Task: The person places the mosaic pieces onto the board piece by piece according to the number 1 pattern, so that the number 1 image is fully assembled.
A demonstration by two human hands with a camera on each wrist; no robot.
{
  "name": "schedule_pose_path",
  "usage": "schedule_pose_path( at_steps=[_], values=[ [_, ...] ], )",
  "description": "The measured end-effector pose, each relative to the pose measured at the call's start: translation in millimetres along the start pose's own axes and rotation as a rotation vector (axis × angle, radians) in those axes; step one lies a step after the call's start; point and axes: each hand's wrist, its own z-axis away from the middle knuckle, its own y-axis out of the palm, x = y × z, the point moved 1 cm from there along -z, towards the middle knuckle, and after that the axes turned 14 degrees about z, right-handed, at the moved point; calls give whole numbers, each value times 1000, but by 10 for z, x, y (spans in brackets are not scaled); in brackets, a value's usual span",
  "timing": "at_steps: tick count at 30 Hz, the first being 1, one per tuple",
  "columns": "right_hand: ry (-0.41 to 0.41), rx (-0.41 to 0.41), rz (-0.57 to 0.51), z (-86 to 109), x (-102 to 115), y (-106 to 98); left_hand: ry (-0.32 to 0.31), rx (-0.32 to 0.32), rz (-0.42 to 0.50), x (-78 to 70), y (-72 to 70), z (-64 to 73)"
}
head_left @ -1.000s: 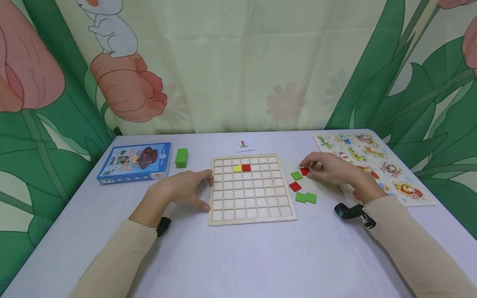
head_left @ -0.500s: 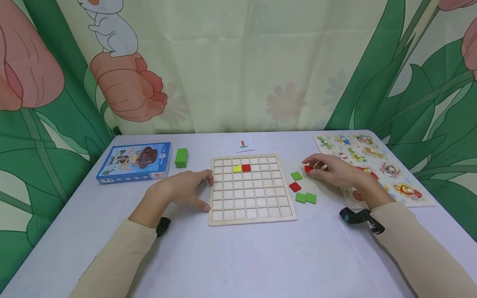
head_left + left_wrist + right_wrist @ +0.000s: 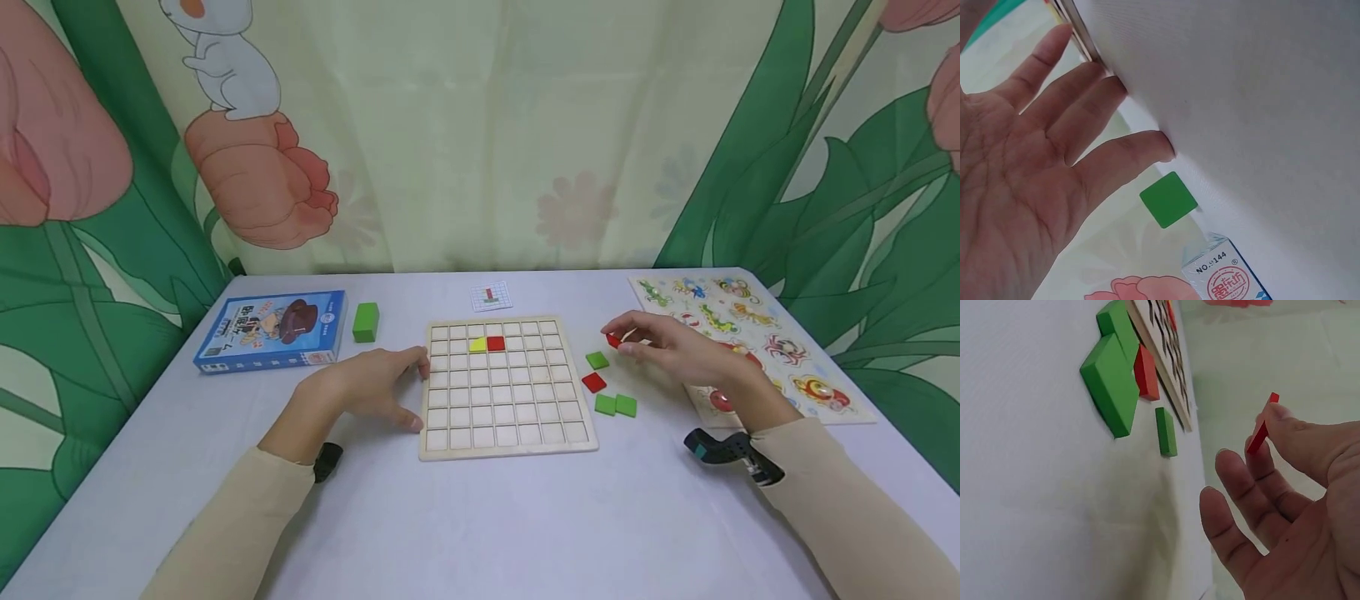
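A wooden grid board (image 3: 510,457) lies on the white table, with a yellow tile (image 3: 477,345) and a red tile (image 3: 496,343) side by side in its upper cells. My left hand (image 3: 373,382) rests at the board's left edge, fingers spread and extended. Right of the board, my right hand (image 3: 671,348) pinches another red tile (image 3: 1262,432) between thumb and forefinger, raised above the table in the right wrist view. Below that hand lie a loose red tile (image 3: 594,382) and several green tiles (image 3: 597,360).
A blue game box (image 3: 272,330) and a green block (image 3: 365,322) stand at the back left. A small pattern card (image 3: 491,296) lies behind the board. At the right is a sheet of cartoon animals (image 3: 810,350), partly under the right forearm. A printed curtain (image 3: 480,150) hangs behind the table.
My right hand has lifted the red tile off the table, drawn it slightly right, then tilted it in the fingers. My left hand has stayed at the board's edge.
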Motion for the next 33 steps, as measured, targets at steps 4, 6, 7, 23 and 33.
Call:
schedule_pose_path(
  at_steps=[4,6,7,23,33],
  values=[
    [-22,-3,-19,-31,40,5,-2,-1,3,2,16,10],
    [-38,-4,-28,-45,76,-2,1,-3,-1,6,18,8],
    [-47,-4,-33,-55,95,-5,0,-4,-2,9,17,7],
    [-122,-9,-109,-271,317,19,-9,-5,-11,17,6,11],
    [-178,2,-174,-403,469,71,10,5,-4,27,14,8]
  ],
)
